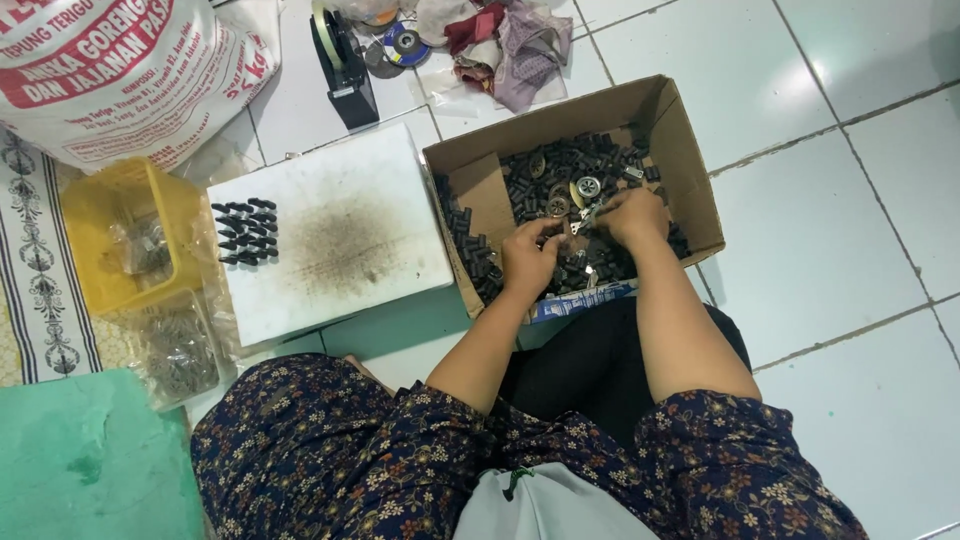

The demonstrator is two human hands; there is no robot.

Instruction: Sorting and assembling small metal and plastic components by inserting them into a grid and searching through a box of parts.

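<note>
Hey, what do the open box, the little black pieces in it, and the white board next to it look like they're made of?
The box looks like plain brown corrugated cardboard, matte with folded flaps. The black pieces look like rubber or plastic, dull and dark; which one is unclear. The white board looks like foam or painted wood, matte with a grimy central smudge.

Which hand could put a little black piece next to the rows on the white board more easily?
Probably the left hand. It sits at the side of the brown cardboard box nearest the stained white board with its rows of small black pieces; the right hand is farther away.
</note>
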